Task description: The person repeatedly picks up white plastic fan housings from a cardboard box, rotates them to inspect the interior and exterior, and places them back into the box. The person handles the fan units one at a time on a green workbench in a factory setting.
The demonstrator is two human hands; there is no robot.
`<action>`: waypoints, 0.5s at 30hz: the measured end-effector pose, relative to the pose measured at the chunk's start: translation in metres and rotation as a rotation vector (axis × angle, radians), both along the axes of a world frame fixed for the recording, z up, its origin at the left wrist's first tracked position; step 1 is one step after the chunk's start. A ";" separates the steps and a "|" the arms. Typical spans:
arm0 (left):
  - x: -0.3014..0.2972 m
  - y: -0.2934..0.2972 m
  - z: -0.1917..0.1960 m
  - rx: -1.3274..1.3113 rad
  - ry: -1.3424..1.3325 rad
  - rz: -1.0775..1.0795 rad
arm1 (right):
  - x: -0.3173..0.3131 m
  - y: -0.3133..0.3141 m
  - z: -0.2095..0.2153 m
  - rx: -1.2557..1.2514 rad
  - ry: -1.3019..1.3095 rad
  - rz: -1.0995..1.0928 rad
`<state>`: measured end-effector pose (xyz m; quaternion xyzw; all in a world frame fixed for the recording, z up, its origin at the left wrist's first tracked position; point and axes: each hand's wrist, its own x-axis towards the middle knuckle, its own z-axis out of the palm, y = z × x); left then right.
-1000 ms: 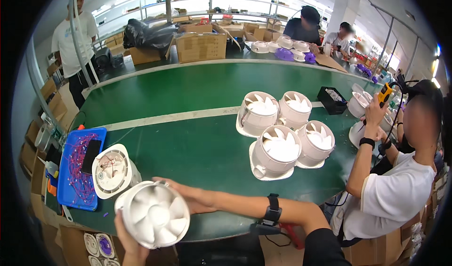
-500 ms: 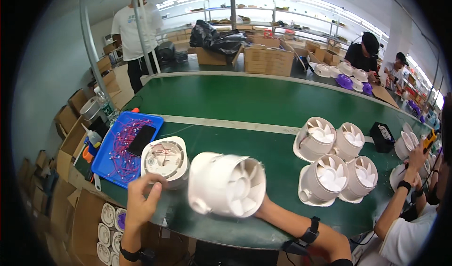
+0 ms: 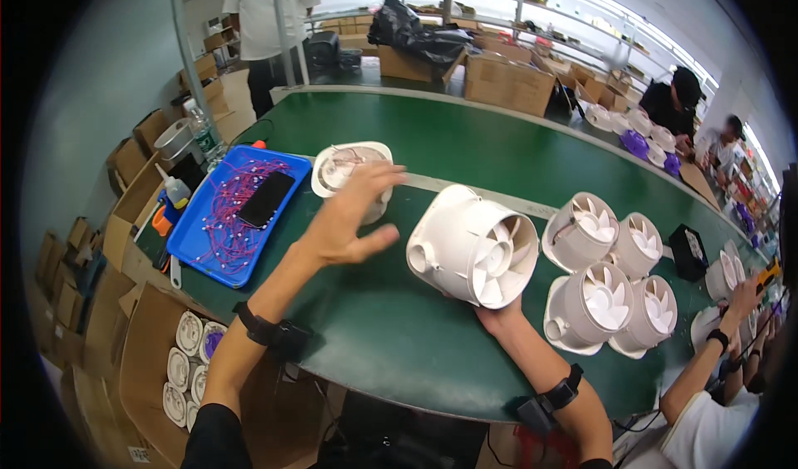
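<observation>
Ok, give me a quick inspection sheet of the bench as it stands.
Surface: green table, curved edge.
Job's things: white duct fan held up by right hand; round fan cover under open left hand.
Clutter: four finished fans; blue tray with phone; glue bottle.
Fingers: left spread; right hidden behind fan.
Cables: purple wire bundle in tray.
Surroundings: cardboard boxes, co-workers, shelving.

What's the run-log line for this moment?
left hand: open, reaching at round white part | right hand: holding white duct fan | surface: green table
</observation>
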<state>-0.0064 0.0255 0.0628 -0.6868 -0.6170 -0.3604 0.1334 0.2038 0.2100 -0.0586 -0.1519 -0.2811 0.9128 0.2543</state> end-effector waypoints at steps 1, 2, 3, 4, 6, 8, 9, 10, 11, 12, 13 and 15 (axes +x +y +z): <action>0.009 0.007 -0.002 -0.082 -0.179 -0.187 | -0.004 -0.007 0.008 -0.001 -0.014 -0.040; 0.021 0.017 -0.008 -0.125 -0.241 -0.273 | -0.007 -0.014 0.017 -0.001 -0.029 -0.081; 0.032 0.027 -0.013 -0.140 -0.173 -0.246 | -0.009 -0.023 0.032 0.073 -0.075 -0.151; 0.042 0.037 -0.020 -0.156 -0.107 -0.225 | -0.006 -0.022 0.030 0.151 -0.101 -0.157; 0.040 0.055 -0.035 -0.113 -0.300 -0.251 | -0.003 -0.015 0.029 0.159 -0.128 -0.136; 0.031 0.064 -0.058 -0.072 -0.495 -0.201 | -0.003 -0.009 0.039 0.197 -0.117 -0.010; 0.028 0.063 -0.065 -0.065 -0.581 -0.176 | -0.006 -0.001 0.041 0.166 -0.075 0.058; 0.025 0.061 -0.072 -0.057 -0.667 -0.147 | -0.006 0.001 0.043 0.293 -0.051 0.072; 0.026 0.058 -0.081 -0.014 -0.699 -0.153 | -0.002 -0.001 0.045 0.368 -0.066 0.065; 0.025 0.059 -0.083 0.014 -0.817 -0.177 | -0.001 -0.004 0.048 0.442 -0.076 0.056; 0.026 0.062 -0.086 0.044 -0.934 -0.200 | -0.001 -0.003 0.050 0.581 -0.096 0.013; 0.027 0.063 -0.091 0.038 -1.151 -0.270 | 0.000 0.003 0.055 0.788 -0.081 -0.051</action>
